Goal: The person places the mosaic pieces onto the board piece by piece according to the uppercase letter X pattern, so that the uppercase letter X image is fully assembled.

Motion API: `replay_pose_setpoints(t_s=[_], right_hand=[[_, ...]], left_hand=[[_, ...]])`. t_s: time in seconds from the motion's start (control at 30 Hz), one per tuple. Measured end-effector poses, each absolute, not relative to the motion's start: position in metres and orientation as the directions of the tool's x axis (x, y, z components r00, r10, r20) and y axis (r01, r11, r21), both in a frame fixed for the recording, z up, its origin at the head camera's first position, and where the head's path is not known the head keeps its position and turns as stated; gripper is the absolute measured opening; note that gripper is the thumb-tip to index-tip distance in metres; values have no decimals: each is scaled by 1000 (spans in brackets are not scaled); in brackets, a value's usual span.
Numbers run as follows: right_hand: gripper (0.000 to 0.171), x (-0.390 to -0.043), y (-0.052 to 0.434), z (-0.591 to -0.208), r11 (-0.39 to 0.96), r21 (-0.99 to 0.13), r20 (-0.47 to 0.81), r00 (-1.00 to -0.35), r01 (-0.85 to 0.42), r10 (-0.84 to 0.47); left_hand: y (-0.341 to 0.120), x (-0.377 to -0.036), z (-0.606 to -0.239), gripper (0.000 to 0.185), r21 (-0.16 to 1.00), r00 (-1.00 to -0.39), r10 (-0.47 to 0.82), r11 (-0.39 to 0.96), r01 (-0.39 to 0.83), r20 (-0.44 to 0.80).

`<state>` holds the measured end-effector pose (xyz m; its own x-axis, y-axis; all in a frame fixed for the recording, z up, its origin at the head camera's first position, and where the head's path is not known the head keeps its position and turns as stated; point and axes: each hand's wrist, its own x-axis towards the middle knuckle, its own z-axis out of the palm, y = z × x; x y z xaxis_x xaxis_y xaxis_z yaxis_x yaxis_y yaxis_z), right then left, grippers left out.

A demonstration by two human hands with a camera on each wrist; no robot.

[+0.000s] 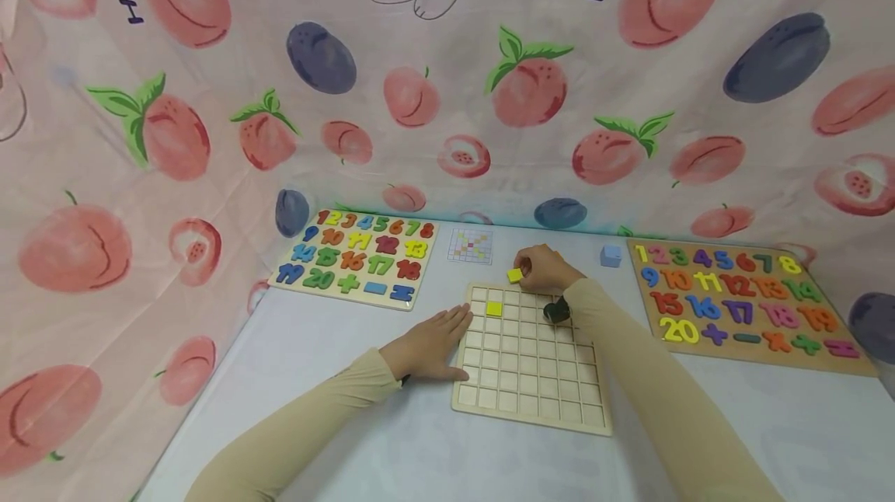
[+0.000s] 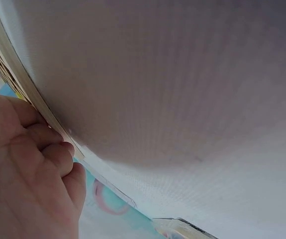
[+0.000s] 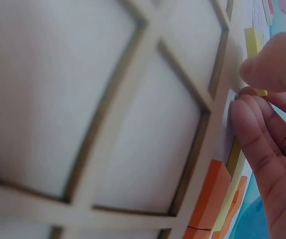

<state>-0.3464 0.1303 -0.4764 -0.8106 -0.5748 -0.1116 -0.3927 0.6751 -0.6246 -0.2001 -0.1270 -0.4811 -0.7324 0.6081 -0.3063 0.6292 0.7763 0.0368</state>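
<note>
While the right hand point(image 1: 544, 269) pinches 1 yellow tile point(image 1: 515, 275) at the far edge of the grid point(image 1: 531, 358), another yellow tile point(image 1: 494, 308) sits in a cell just nearer and to the left. Left hand point(image 1: 430, 343) lies flat, fingers straight, against the grid's left edge. Only the right wrist view shows orange tiles point(image 3: 210, 196) stacked beside the frame.

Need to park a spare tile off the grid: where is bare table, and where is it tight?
Bare table lies left of the grid board, below the left number puzzle, and between the board and the right number puzzle. Crowded: the board's far edge, with the right hand, yellow tile, pattern card and blue cube.
</note>
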Motion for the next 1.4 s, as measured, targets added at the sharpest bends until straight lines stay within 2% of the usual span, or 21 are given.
replay_pose_setpoints(t_s=[0.23,0.6,0.87,1.13,1.4], right_hand=[[19,-343,131,-478,652,-673,-110,-825,-348,-554],[21,-336,133,-473,640,-669,-18,-854,-377,-521],[21,-306,130,-466,575,-700,28,-821,-424,-571],[21,-275,127,-468,585,-705,-3,-823,-401,-568],[23,-261,129,-478,607,-710,-33,-843,-358,-537]], left_hand=[[-127,-200,-481,101,32,-732,606,777,629,-312],[-127,-200,-481,103,40,-734,605,780,625,-309],[-128,-200,-482,102,48,-732,606,779,625,-310],[-128,-200,-480,101,46,-730,607,778,626,-314],[-127,-200,-479,102,59,-732,602,783,619,-318]])
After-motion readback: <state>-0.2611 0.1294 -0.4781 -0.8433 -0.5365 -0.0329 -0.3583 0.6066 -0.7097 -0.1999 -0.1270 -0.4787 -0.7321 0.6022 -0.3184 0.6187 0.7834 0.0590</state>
